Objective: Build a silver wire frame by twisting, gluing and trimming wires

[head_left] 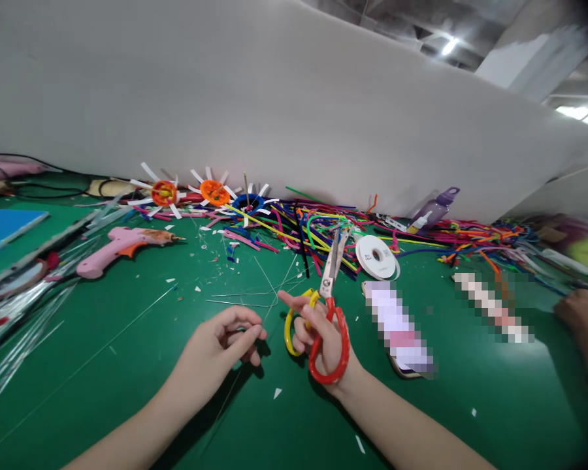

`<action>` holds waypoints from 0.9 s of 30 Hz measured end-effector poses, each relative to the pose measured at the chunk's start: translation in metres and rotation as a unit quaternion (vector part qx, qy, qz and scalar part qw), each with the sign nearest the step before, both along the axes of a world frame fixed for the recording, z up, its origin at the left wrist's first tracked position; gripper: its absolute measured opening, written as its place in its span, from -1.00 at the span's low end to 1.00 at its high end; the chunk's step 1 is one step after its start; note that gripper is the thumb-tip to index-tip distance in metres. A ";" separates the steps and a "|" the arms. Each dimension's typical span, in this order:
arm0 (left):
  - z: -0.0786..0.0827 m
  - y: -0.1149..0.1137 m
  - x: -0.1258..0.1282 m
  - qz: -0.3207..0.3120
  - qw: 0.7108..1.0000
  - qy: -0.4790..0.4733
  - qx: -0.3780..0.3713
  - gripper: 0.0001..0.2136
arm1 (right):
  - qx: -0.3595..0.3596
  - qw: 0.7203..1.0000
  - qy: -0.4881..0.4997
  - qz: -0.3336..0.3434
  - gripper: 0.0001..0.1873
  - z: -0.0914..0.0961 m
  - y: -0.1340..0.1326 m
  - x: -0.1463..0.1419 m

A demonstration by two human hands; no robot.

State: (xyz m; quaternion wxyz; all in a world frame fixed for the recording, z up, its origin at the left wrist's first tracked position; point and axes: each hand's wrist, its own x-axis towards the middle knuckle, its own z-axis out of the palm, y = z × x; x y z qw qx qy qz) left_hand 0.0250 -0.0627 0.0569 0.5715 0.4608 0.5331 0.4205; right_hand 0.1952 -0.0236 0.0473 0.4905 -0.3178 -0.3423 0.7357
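Note:
My left hand [228, 339] is closed in a pinch on a thin wire [228, 397]. The wire's lower end slants down toward me over the green tabletop [284, 431]. In my right hand [330, 349] are scissors [328, 282] with one red and one yellow handle loop. My fingers are through the loops, and the index finger points toward my left hand. The blades aim away from me and look nearly closed. Several thin wires [240, 304] lie crossed just beyond my hands.
Left lies a pink glue gun [122, 248] near bundled clear strips [27, 343]. Colourful pipe cleaners [284, 225] and spoked rings [214, 192] line the wall. A white spool [375, 256], a phone [399, 333] and a purple bottle [434, 210] stand right. Another person's hand [581, 316] is at far right.

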 end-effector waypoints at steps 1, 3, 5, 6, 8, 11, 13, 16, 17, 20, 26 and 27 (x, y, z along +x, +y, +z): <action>-0.001 0.000 0.000 -0.004 1.000 -0.005 -0.002 -0.79 | 0.012 1.000 -0.005 0.016 -0.79 -0.002 -0.001 0.000; -0.003 -0.001 0.001 -0.013 1.000 -0.010 -0.004 -0.78 | 0.031 0.999 -0.019 0.041 -0.75 -0.004 -0.002 0.001; -0.005 -0.002 0.001 -0.025 1.000 -0.008 -0.005 -0.78 | 0.037 0.997 -0.030 0.059 -0.73 -0.004 -0.003 0.002; -0.006 -0.002 0.002 -0.033 0.999 -0.006 -0.007 -0.78 | 0.037 0.997 -0.035 0.066 -0.73 -0.004 -0.004 0.002; -0.005 -0.003 0.003 -0.049 0.999 0.000 -0.013 -0.77 | 0.038 0.996 -0.040 0.075 -0.71 -0.003 -0.005 0.003; -0.002 -0.004 0.005 -0.065 0.998 0.007 -0.021 -0.77 | 0.048 0.995 -0.050 0.076 -0.66 -0.001 -0.004 0.004; 0.000 -0.004 0.006 -0.070 0.997 0.009 -0.024 -0.76 | 0.056 0.994 -0.059 0.077 -0.64 -0.001 -0.003 0.005; 0.001 -0.004 0.007 -0.073 0.997 0.006 -0.030 -0.76 | 0.068 0.992 -0.079 0.068 -0.65 -0.002 -0.001 0.006; 0.001 -0.005 0.007 -0.074 0.997 0.004 -0.030 -0.76 | 0.074 0.992 -0.087 0.060 -0.66 -0.001 -0.001 0.006; -0.002 -0.005 0.007 -0.081 0.996 0.006 -0.022 -0.76 | 0.101 0.987 -0.120 0.035 -0.68 0.003 0.001 0.008; -0.003 -0.005 0.002 -0.092 0.995 0.013 -0.018 -0.76 | 0.110 0.985 -0.128 -0.043 -0.70 0.010 0.010 0.014; -0.003 -0.005 0.001 -0.094 0.995 0.020 -0.018 -0.76 | 0.104 0.985 -0.119 -0.063 -0.70 0.010 0.011 0.015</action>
